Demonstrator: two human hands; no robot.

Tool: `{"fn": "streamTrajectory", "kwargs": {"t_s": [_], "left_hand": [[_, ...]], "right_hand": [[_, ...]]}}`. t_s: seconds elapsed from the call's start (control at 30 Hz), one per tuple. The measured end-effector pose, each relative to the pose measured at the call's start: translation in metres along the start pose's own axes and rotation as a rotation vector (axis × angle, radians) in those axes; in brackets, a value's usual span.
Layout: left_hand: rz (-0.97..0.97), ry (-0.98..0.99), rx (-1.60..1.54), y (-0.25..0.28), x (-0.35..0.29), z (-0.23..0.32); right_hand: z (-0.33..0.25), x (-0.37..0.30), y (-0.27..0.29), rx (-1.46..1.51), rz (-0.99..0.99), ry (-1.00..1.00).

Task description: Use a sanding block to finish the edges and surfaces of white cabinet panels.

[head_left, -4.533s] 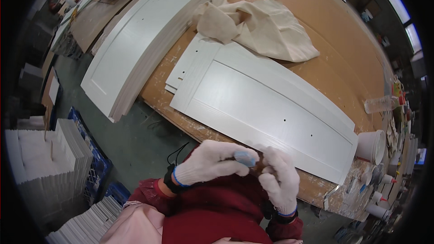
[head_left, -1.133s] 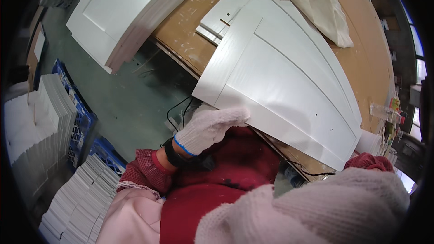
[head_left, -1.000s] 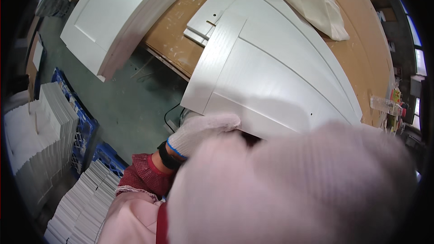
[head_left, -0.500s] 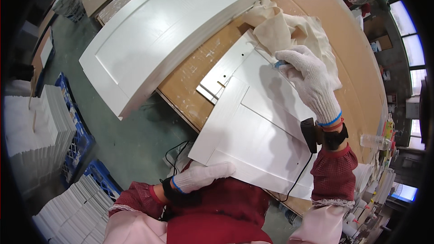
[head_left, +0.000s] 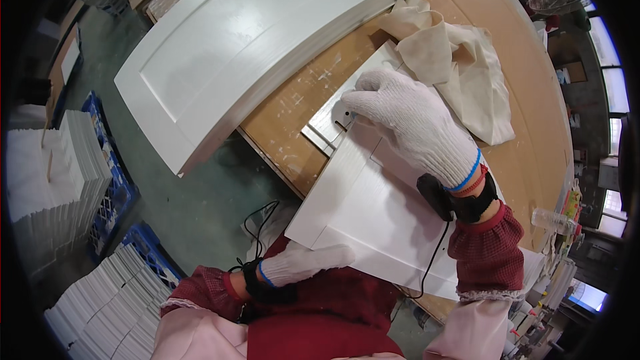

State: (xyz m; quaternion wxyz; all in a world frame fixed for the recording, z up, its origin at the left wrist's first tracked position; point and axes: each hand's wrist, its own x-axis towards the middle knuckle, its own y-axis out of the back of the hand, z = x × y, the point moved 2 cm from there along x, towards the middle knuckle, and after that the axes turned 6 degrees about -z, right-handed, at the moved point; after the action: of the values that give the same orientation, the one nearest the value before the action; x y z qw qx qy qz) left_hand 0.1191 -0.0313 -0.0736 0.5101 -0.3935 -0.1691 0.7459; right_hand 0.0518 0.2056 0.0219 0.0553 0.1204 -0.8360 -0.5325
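Observation:
A white panel (head_left: pixel 353 207) with a recessed centre lies in front of me, overlapping another white panel (head_left: pixel 327 120) with small holes. My right hand (head_left: pixel 413 120), in a white knit glove, is closed above the overlap, fingertips beside a hole and a short slot. A trace of blue shows under its fingers; most of what it pinches is hidden. My left hand (head_left: pixel 307 263), gloved too, grips the panel's near left edge, its tip on top and the rest of the fingers out of sight. A cream cloth (head_left: pixel 473 87) lies crumpled beyond my right hand.
A stack of curved white panels (head_left: pixel 220 47) overhangs the far left of the brown table (head_left: pixel 533 113). White pieces (head_left: pixel 57 180) stand in stacks by blue crates (head_left: pixel 117 207) on the left. A clear bottle (head_left: pixel 553 221) lies at the right. A black cable (head_left: pixel 437 260) hangs from my right wrist.
My right hand has moved left and nearer the panels, from beside the cloth to the slot. The blue thing in its fingers is now mostly hidden. My left hand stays at the edge.

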Motion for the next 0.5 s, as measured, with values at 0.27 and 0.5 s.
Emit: {"fn": "streamTrajectory", "kwargs": {"t_s": [0.27,0.5], "left_hand": [[-0.001,0.12,0.04,0.006,-0.001,-0.005],[-0.038,-0.021,-0.077,0.001,0.003,-0.003]], "right_hand": [[0.004,0.001,0.005,0.01,0.05,-0.084],[0.008,0.004,0.002,-0.111,0.036,-0.108]]}}
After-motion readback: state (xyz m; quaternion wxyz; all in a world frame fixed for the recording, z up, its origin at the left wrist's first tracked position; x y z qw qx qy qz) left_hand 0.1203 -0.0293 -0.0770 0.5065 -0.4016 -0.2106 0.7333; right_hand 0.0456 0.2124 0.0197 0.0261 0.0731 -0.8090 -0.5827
